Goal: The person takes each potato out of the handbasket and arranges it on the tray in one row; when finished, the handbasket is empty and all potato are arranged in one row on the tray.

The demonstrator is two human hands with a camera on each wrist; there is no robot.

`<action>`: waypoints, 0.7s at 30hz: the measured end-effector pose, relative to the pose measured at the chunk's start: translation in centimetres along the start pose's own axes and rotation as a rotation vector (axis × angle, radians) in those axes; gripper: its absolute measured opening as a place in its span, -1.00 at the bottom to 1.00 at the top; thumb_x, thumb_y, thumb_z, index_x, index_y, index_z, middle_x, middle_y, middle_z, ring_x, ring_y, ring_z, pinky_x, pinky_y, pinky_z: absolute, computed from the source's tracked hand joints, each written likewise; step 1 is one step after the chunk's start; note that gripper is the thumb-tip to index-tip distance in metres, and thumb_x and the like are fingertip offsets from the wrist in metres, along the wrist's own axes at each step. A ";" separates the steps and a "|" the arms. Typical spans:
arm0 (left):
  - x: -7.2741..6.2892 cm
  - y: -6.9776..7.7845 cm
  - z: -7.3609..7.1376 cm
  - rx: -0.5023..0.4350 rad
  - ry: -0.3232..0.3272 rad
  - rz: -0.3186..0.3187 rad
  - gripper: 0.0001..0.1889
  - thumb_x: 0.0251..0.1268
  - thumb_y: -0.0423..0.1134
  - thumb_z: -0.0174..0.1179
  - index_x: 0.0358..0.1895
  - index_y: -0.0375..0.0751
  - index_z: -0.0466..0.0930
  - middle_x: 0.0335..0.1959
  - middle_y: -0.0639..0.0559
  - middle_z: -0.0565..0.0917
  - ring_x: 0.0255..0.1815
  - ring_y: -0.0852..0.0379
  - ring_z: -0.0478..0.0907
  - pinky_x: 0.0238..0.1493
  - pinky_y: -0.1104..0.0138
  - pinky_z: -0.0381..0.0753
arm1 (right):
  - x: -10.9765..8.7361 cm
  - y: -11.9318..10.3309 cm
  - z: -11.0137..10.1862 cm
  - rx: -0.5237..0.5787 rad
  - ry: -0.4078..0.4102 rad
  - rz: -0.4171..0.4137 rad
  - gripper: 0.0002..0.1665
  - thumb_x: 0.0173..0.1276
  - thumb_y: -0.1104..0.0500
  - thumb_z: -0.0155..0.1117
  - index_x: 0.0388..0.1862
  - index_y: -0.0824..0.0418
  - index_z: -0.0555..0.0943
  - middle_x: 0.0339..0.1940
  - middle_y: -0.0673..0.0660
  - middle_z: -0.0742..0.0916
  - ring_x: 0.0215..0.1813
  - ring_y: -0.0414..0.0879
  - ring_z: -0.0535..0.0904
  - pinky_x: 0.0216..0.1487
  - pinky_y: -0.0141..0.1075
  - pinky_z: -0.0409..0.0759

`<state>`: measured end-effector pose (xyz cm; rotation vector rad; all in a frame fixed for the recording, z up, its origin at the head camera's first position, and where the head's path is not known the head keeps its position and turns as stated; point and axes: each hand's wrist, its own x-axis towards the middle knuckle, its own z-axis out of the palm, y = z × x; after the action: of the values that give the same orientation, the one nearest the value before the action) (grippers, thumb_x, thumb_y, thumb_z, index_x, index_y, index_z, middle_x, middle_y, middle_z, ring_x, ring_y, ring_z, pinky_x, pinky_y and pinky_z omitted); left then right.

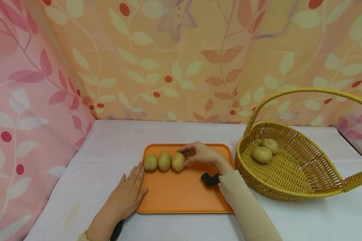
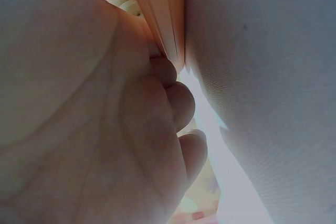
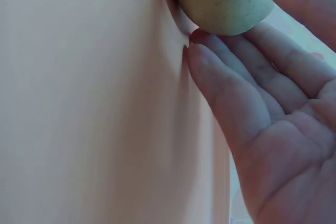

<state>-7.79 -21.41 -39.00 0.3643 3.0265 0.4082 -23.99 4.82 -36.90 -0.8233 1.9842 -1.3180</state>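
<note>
Three potatoes stand in a row across the upper left of an orange tray [image 1: 181,197]: a left potato [image 1: 151,163], a middle potato [image 1: 164,161] and a right potato [image 1: 178,162]. My right hand [image 1: 202,154] grips the right potato from its right side, thumb near and fingers on the far side. In the right wrist view that potato [image 3: 220,1] sits between thumb and fingers, close over the tray. My left hand [image 1: 128,190] rests along the tray's left edge with straight fingers. The left wrist view shows its palm beside the tray rim [image 2: 163,9].
At the right, a yellow woven basket [image 1: 289,180] with a tall arched handle [image 1: 307,90] stands close by the tray and holds two potatoes [image 1: 262,154]. A white cloth [image 1: 108,144] covers the table. Patterned curtains [image 1: 175,67] hang behind and at the sides.
</note>
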 end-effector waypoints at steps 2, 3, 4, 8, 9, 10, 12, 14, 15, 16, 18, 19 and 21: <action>0.0 0.0 0.0 -0.003 0.000 0.002 -0.28 0.43 -0.07 0.01 0.45 -0.44 -0.04 0.48 -0.26 0.00 0.47 -0.19 -0.03 0.34 -0.17 0.00 | 0.0 0.0 0.0 0.008 0.008 0.010 -0.37 0.16 0.39 0.36 0.24 0.41 0.45 0.18 0.27 0.58 0.21 0.07 0.49 0.15 -0.22 0.48; 0.0 0.0 0.0 -0.003 0.001 0.002 -0.28 0.43 -0.07 0.01 0.45 -0.44 -0.04 0.48 -0.26 0.00 0.47 -0.19 -0.03 0.34 -0.17 0.00 | 0.0 0.0 0.0 0.010 0.013 0.013 -0.37 0.16 0.38 0.36 0.24 0.40 0.45 0.18 0.27 0.58 0.21 0.06 0.50 0.15 -0.22 0.49; 0.0 0.0 0.0 -0.004 0.001 0.003 -0.28 0.43 -0.07 0.01 0.45 -0.44 -0.04 0.48 -0.26 0.00 0.47 -0.19 -0.02 0.34 -0.17 0.00 | -0.1 0.0 0.0 0.012 0.017 0.014 -0.37 0.15 0.38 0.36 0.24 0.40 0.45 0.18 0.27 0.58 0.20 0.07 0.50 0.15 -0.22 0.49; 0.1 0.0 0.1 -0.006 0.006 0.009 -0.27 0.43 -0.08 0.01 0.44 -0.46 -0.05 0.48 -0.27 0.00 0.46 -0.19 -0.02 0.33 -0.17 0.01 | -0.4 0.0 0.0 0.022 0.031 0.002 -0.37 0.16 0.38 0.36 0.24 0.44 0.43 0.17 0.28 0.58 0.19 0.08 0.51 0.14 -0.21 0.50; 0.1 0.1 0.1 -0.006 0.007 0.011 -0.27 0.43 -0.08 0.01 0.44 -0.46 -0.05 0.48 -0.27 0.00 0.46 -0.19 -0.02 0.33 -0.17 0.01 | -0.6 0.0 0.0 0.022 0.037 -0.003 -0.37 0.17 0.38 0.35 0.24 0.45 0.43 0.17 0.29 0.58 0.19 0.08 0.51 0.13 -0.21 0.50; 0.1 0.1 0.1 -0.006 0.008 0.013 -0.27 0.43 -0.08 0.01 0.44 -0.47 -0.05 0.48 -0.28 0.00 0.46 -0.19 -0.02 0.33 -0.17 0.02 | -0.7 0.0 0.0 0.027 0.047 -0.006 -0.37 0.17 0.38 0.35 0.24 0.46 0.43 0.17 0.30 0.58 0.19 0.09 0.51 0.13 -0.20 0.51; 0.1 0.1 0.1 -0.005 0.008 0.016 -0.27 0.43 -0.08 0.01 0.44 -0.47 -0.05 0.47 -0.28 0.00 0.46 -0.19 -0.02 0.33 -0.17 0.02 | -1.1 -0.1 0.0 0.035 0.081 -0.012 -0.39 0.16 0.39 0.36 0.22 0.46 0.45 0.15 0.30 0.59 0.18 0.09 0.52 0.11 -0.21 0.52; 0.1 0.1 0.1 -0.004 0.008 0.016 -0.27 0.42 -0.08 0.01 0.44 -0.48 -0.05 0.47 -0.28 0.00 0.46 -0.19 -0.02 0.33 -0.17 0.02 | -1.5 -0.3 0.0 0.044 0.128 -0.035 -0.41 0.16 0.39 0.36 0.19 0.48 0.46 0.13 0.34 0.60 0.16 0.12 0.53 0.10 -0.20 0.53; 0.1 0.1 0.1 -0.006 0.008 0.015 -0.27 0.43 -0.08 0.01 0.44 -0.48 -0.06 0.48 -0.28 0.00 0.46 -0.20 -0.02 0.33 -0.17 0.02 | -1.7 -0.4 0.0 0.051 0.153 -0.049 -0.42 0.16 0.40 0.35 0.18 0.49 0.46 0.13 0.36 0.59 0.16 0.13 0.53 0.09 -0.20 0.53; 0.1 0.2 0.1 -0.006 0.008 0.014 -0.27 0.43 -0.08 0.01 0.44 -0.48 -0.06 0.48 -0.28 0.00 0.46 -0.20 -0.02 0.33 -0.17 0.02 | -1.9 -0.5 0.1 0.059 0.178 -0.061 -0.44 0.16 0.40 0.35 0.17 0.49 0.47 0.12 0.37 0.59 0.15 0.14 0.54 0.08 -0.19 0.54; 0.1 0.1 0.1 -0.005 0.009 0.010 -0.27 0.43 -0.09 0.01 0.44 -0.48 -0.05 0.48 -0.27 -0.01 0.46 -0.20 -0.02 0.34 -0.17 0.01 | -2.4 -0.6 0.1 0.066 0.226 -0.085 -0.46 0.17 0.40 0.34 0.15 0.49 0.48 0.11 0.40 0.59 0.14 0.18 0.53 0.07 -0.20 0.55; 0.0 0.1 0.0 -0.005 0.010 0.008 -0.28 0.43 -0.09 0.01 0.44 -0.48 -0.05 0.48 -0.27 -0.01 0.46 -0.20 -0.02 0.34 -0.17 0.01 | -2.7 -0.8 0.1 0.075 0.244 -0.093 -0.47 0.17 0.41 0.33 0.15 0.49 0.49 0.11 0.41 0.59 0.14 0.20 0.53 0.07 -0.20 0.55; 0.0 0.1 0.0 -0.003 0.014 0.007 -0.28 0.43 -0.09 0.02 0.43 -0.48 -0.04 0.48 -0.27 0.00 0.46 -0.20 -0.01 0.33 -0.17 0.01 | -3.2 -1.0 0.1 0.078 0.276 -0.105 -0.49 0.19 0.40 0.32 0.14 0.48 0.50 0.10 0.41 0.59 0.13 0.24 0.51 0.06 -0.21 0.55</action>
<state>-7.76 -21.33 -38.96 0.3728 3.0387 0.4181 -21.76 6.93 -35.48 -0.7502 2.1063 -1.6339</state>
